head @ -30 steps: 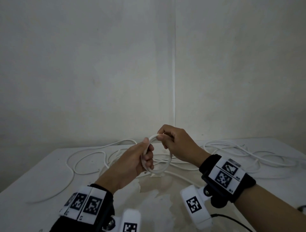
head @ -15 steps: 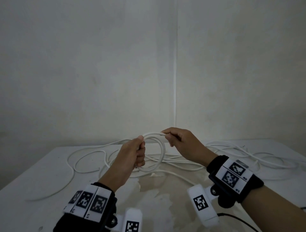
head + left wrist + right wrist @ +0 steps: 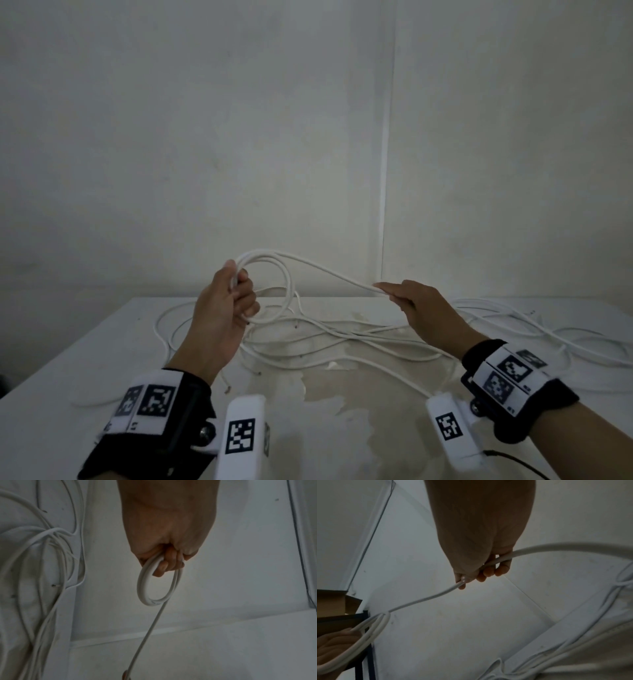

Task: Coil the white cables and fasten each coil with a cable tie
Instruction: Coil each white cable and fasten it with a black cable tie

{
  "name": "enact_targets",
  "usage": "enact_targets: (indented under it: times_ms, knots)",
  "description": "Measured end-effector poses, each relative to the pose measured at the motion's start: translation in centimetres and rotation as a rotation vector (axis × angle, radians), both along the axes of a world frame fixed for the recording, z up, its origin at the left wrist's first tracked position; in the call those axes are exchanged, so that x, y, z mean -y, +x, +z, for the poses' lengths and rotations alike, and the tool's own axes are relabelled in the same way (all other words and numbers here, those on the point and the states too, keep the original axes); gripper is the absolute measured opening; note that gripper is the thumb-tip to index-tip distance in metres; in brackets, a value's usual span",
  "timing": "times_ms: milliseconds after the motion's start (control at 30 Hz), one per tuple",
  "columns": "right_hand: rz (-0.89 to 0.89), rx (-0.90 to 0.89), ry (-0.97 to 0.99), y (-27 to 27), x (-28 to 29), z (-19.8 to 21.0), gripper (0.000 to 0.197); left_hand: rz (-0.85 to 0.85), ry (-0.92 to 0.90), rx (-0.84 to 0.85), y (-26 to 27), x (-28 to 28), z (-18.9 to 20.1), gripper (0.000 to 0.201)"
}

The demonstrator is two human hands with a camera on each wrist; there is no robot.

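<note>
My left hand (image 3: 236, 294) grips a small coil of white cable (image 3: 281, 284) held above the table; in the left wrist view the coil (image 3: 145, 588) hangs as a ring from my curled fingers (image 3: 164, 566). A free length of the same cable (image 3: 329, 270) runs from the coil to my right hand (image 3: 400, 296), which holds it between thumb and fingers, off to the right. In the right wrist view the cable (image 3: 428, 597) passes through my fingers (image 3: 488, 572) toward the coil (image 3: 368, 630). No cable tie is in sight.
More loose white cables (image 3: 342, 342) lie tangled across the white table (image 3: 102, 370), spreading to its right side (image 3: 548, 329). Bare walls meet in a corner behind. A brown cardboard box (image 3: 332, 601) shows beyond the table in the right wrist view.
My hands have drawn apart: the right hand slid right along the cable, pulling out a straight length, while the left hand rose a little with the coil.
</note>
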State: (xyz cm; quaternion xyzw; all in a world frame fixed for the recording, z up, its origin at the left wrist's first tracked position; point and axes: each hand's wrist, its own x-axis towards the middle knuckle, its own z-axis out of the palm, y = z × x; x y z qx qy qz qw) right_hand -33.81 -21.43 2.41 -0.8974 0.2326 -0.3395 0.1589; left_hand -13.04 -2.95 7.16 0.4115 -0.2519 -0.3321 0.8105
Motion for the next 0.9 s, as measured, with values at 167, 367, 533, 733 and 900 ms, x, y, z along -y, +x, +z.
enact_targets:
  times_ms: [167, 367, 533, 733, 900]
  knots:
    - [-0.05, -0.09, -0.325, 0.8, 0.2, -1.1, 0.032, 0.061, -0.004, 0.026, 0.8, 0.4, -0.4, 0.035]
    - [0.043, -0.134, -0.641, 2.2, -1.9, -2.1, 0.01, 0.096, 0.023, 0.074, 0.7, 1.2, -0.2, 0.035]
    - [0.064, -0.045, -0.746, 3.0, -3.8, -1.7, 0.004, 0.187, 0.116, 0.197, -0.4, 1.7, 0.3, 0.034]
    - [0.172, 0.092, -0.838, 4.5, -6.7, -1.7, 0.015, 0.264, 0.255, 0.461, -1.4, 2.6, -0.6, 0.034]
    - [0.187, 0.179, -0.838, 5.0, -8.5, 0.1, 0.017, 0.204, 0.332, 0.65, -3.1, 2.8, -1.9, 0.032]
